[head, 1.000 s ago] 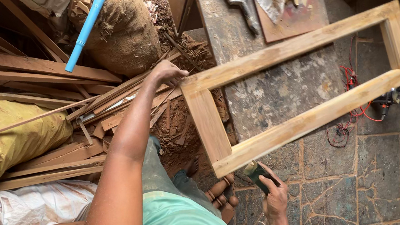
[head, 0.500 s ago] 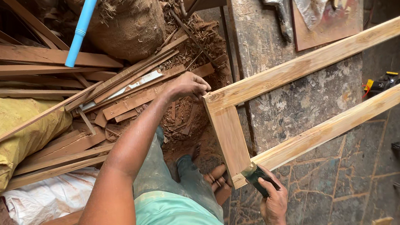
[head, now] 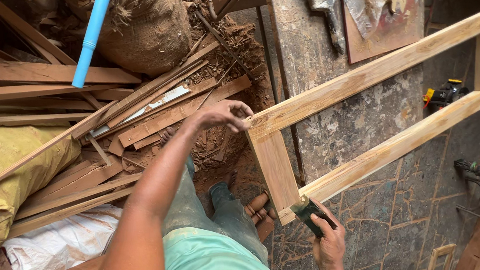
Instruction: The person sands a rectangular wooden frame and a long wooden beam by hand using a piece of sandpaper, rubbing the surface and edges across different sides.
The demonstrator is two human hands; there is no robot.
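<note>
A person looks down at a rectangular wooden frame (head: 379,116) of pale planed timber, held out in front of them above a stone-paved floor (head: 400,219). The frame runs long and narrow, away from the hands towards the far right of the view, and its far short end is near the picture's right edge. Its open middle shows a worn, stained workbench top (head: 308,46) and the floor behind it.

The left hand (head: 223,116) is closed over the frame's near upper corner, fingers curled on the top rail where it meets the short side piece. The right hand (head: 326,241) sits just below the near lower corner, fingers wrapped around a small dark block (head: 309,210), possibly a sanding pad, whose upper end touches the frame's bottom corner.

To the left of the left hand the space is crowded: a heap of rough wooden planks (head: 75,133) and offcuts, reddish sawdust, a bulging brown sack (head: 141,27), a blue pipe (head: 93,37) leaning across it, and a yellow sack (head: 3,169) lower left. To the right of the right hand the paved floor is more open, with a green-tipped tool (head: 478,169) lying well apart. Beyond the frame, a wide paintbrush (head: 324,0) rests on the bench.
</note>
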